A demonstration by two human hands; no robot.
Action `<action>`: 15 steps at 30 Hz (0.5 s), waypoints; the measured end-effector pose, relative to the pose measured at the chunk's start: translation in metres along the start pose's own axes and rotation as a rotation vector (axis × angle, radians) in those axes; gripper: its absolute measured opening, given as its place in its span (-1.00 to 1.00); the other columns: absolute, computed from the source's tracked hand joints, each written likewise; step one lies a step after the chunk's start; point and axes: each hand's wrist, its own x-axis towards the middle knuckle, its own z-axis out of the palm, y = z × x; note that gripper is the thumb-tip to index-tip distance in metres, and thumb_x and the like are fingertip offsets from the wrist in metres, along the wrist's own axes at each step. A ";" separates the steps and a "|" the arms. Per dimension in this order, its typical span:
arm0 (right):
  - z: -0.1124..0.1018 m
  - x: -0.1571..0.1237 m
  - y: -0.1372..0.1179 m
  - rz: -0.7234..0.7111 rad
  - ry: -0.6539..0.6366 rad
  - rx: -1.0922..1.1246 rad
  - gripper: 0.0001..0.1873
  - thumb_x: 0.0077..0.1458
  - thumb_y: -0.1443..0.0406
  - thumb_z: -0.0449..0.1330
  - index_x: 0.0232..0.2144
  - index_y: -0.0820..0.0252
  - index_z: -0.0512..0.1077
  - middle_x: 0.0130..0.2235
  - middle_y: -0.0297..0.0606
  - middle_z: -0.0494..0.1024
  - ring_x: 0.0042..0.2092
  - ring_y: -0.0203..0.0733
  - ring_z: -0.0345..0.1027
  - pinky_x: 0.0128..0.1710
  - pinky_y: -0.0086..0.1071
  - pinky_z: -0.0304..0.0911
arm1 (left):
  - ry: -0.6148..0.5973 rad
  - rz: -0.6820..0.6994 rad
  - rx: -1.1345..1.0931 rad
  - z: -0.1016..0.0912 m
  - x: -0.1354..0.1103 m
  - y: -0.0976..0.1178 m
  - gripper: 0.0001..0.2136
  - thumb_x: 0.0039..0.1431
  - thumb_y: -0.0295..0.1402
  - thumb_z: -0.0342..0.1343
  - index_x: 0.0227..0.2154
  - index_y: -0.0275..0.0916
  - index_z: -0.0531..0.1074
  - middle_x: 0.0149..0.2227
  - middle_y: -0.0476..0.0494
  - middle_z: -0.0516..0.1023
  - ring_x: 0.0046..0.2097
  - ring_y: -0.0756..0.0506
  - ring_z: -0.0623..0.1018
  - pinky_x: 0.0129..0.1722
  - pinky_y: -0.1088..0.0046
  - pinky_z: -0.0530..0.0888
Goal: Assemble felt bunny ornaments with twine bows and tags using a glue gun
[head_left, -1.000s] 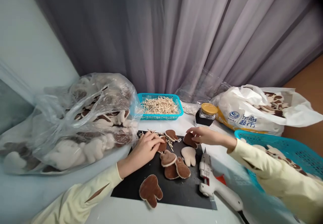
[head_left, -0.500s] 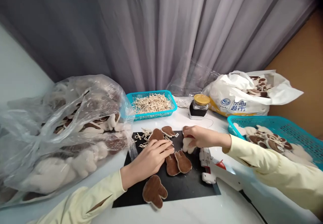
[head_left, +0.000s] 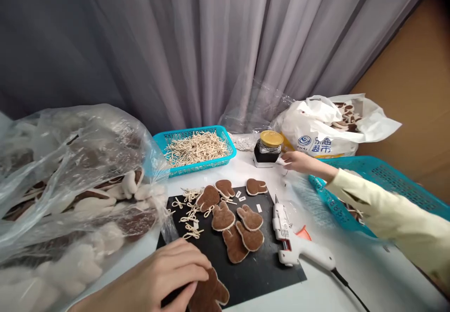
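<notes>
Where grey curtains (head_left: 211,44) hang behind the white surface (head_left: 298,298), the left hand (head_left: 165,274) pinches a brown felt rabbit (head_left: 211,295) at the near edge of the black mat (head_left: 260,274); the right hand (head_left: 298,160) lies beside the jar (head_left: 269,148), its grip impossible to tell

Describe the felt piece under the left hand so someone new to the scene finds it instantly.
Find the black mat in front of the grey curtain. Most bunny-shaped felt pieces cluster on its far half. At its near edge the left hand closes on one brown bunny piece. It lies alone, apart from the cluster.
</notes>
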 end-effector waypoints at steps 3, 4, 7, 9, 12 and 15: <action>0.014 0.024 0.011 0.110 -0.068 0.100 -0.77 0.14 0.29 0.14 -0.17 0.31 0.37 -0.18 -0.21 0.47 -0.22 -0.22 0.40 -0.24 -0.27 0.35 | 0.037 -0.024 0.083 -0.002 0.000 -0.009 -0.68 0.13 -0.54 -0.04 -0.13 -0.08 0.45 -0.20 -0.05 0.58 -0.17 -0.06 0.54 -0.09 0.43 0.49; 0.020 0.028 0.012 0.138 -0.086 0.122 -0.75 0.17 0.26 0.12 -0.14 0.29 0.36 -0.16 -0.22 0.45 -0.22 -0.24 0.39 -0.25 -0.27 0.36 | 0.053 -0.038 0.117 -0.002 0.000 -0.012 -0.69 0.14 -0.53 -0.03 -0.11 -0.08 0.44 -0.20 -0.04 0.57 -0.16 -0.06 0.54 -0.07 0.40 0.48; 0.029 0.029 0.011 0.208 -0.158 0.168 -0.76 0.18 0.24 0.10 -0.15 0.29 0.35 -0.20 -0.24 0.45 -0.28 -0.27 0.39 -0.31 -0.32 0.36 | 0.120 -0.090 0.180 -0.005 0.000 -0.021 -0.72 0.15 -0.49 -0.01 -0.11 -0.09 0.42 -0.19 -0.03 0.57 -0.16 -0.06 0.54 -0.07 0.38 0.47; 0.025 0.025 0.012 0.237 -0.211 0.202 -0.79 0.18 0.23 0.10 -0.26 0.31 0.38 -0.35 -0.33 0.45 -0.43 -0.38 0.34 -0.46 -0.44 0.31 | 0.162 -0.106 0.187 -0.007 -0.001 -0.024 -0.73 0.15 -0.47 0.00 -0.12 -0.08 0.43 -0.20 -0.01 0.57 -0.18 -0.06 0.55 -0.10 0.41 0.49; 0.007 0.016 0.013 0.244 -0.264 0.285 -0.71 0.11 0.17 0.15 -0.50 0.31 0.37 -0.66 -0.49 0.21 -0.68 -0.49 -0.01 -0.72 -0.55 -0.02 | 0.169 -0.114 0.187 -0.007 -0.002 -0.027 -0.74 0.14 -0.46 0.02 -0.13 -0.05 0.43 -0.24 0.03 0.59 -0.21 -0.04 0.56 -0.15 0.46 0.50; -0.020 0.006 0.008 0.211 -0.276 0.404 -0.61 0.02 0.06 0.19 -0.59 0.27 0.34 -0.74 -0.57 -0.02 -0.71 -0.50 -0.23 -0.75 -0.51 -0.24 | 0.150 -0.104 0.198 -0.004 -0.002 -0.028 -0.74 0.14 -0.45 0.03 -0.13 -0.05 0.43 -0.25 0.05 0.59 -0.23 -0.02 0.56 -0.15 0.51 0.50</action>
